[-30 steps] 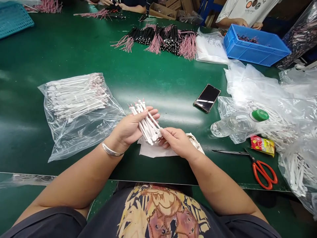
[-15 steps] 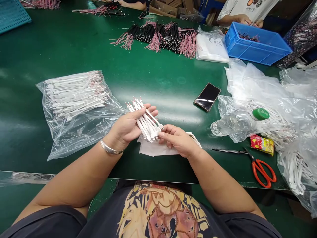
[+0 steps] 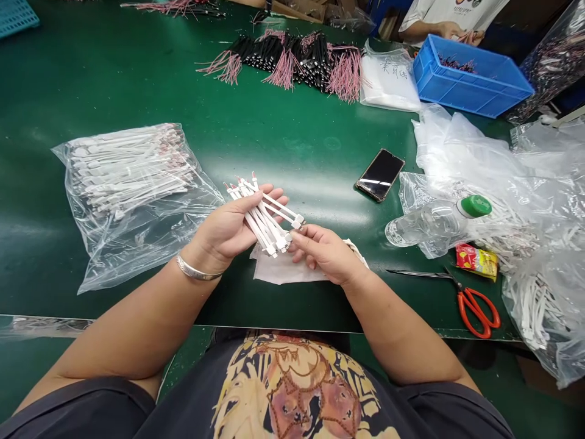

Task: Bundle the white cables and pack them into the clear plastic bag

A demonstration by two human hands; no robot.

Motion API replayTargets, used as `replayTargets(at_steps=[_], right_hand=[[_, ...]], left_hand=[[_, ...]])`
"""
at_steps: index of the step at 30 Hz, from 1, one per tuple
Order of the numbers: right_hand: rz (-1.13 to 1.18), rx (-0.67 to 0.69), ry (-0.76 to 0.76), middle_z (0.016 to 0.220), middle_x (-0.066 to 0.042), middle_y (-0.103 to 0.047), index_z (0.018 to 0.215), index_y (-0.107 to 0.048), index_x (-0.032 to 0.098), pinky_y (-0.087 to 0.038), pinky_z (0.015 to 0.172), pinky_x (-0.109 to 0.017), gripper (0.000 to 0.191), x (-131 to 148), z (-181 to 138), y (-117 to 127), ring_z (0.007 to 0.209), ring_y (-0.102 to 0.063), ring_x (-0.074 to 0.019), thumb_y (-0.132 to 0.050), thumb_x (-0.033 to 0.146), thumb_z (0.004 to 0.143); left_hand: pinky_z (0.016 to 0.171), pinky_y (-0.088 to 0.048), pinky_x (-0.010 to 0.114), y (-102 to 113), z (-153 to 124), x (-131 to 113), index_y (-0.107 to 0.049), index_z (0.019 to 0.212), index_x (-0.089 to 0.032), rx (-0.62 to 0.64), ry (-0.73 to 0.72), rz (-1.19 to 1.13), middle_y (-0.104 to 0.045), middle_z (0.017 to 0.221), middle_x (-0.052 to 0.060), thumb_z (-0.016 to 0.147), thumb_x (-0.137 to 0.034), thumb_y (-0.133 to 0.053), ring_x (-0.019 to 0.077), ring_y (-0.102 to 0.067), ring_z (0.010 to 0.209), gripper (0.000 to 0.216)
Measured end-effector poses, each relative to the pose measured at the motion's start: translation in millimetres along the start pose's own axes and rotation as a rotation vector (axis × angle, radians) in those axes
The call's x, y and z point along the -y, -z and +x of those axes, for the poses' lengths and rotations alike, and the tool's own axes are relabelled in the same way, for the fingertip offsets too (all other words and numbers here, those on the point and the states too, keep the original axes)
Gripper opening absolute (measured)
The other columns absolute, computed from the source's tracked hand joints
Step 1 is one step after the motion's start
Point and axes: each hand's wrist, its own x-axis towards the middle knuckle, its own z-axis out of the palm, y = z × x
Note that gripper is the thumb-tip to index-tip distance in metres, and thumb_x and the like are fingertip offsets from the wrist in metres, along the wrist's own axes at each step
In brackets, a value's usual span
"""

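Observation:
My left hand [image 3: 228,228] is closed around a bundle of short white cable pieces [image 3: 261,213] with small red-tipped ends, held over the green table [image 3: 256,131]. My right hand [image 3: 326,255] pinches the near ends of the same bundle with thumb and fingers. Under both hands lies a flat white cloth or bag [image 3: 286,268]. To the left sits a clear plastic bag [image 3: 130,195] filled with more white cable pieces.
A phone [image 3: 380,174], a lying water bottle [image 3: 439,222], a red snack packet [image 3: 476,261] and orange scissors [image 3: 473,302] lie to the right among clear bags [image 3: 503,164]. Black and pink wire bundles [image 3: 297,61] and a blue bin [image 3: 470,76] sit at the far side, near another person's hands [image 3: 450,29].
The view has shifted slightly, so everything sits a little lower-left. My right fingers have moved along the bundle's near ends; one piece now sticks out to the right.

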Motion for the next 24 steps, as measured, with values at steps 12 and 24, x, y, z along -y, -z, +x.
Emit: replayTargets(at_steps=[12,24], right_hand=[[-0.086,-0.044,0.076,0.065,0.001,-0.062,0.069,-0.056,0.016,-0.032,0.046,-0.018,0.027,5.2,-3.5,-1.8,0.054,-0.053,-0.0066,-0.065,0.04,0.076],[0.172,-0.12,0.046,0.069,0.0,-0.059,0.08,-0.059,0.017,-0.029,0.041,-0.017,0.036,-3.3,1.5,-2.5,0.055,-0.054,-0.0074,-0.063,0.052,0.076]], left_hand=[[0.096,-0.049,0.035,-0.6,2.6,0.6,-0.065,0.094,-0.011,0.001,-0.017,-0.02,-0.07,0.098,0.009,0.087,-0.012,-0.049,0.0177,-0.066,0.096,0.017],[0.093,-0.051,0.04,0.9,2.8,0.6,-0.064,0.097,-0.014,0.008,0.003,-0.016,-0.069,0.1,0.009,0.089,-0.012,-0.045,0.0189,-0.066,0.096,0.02]])
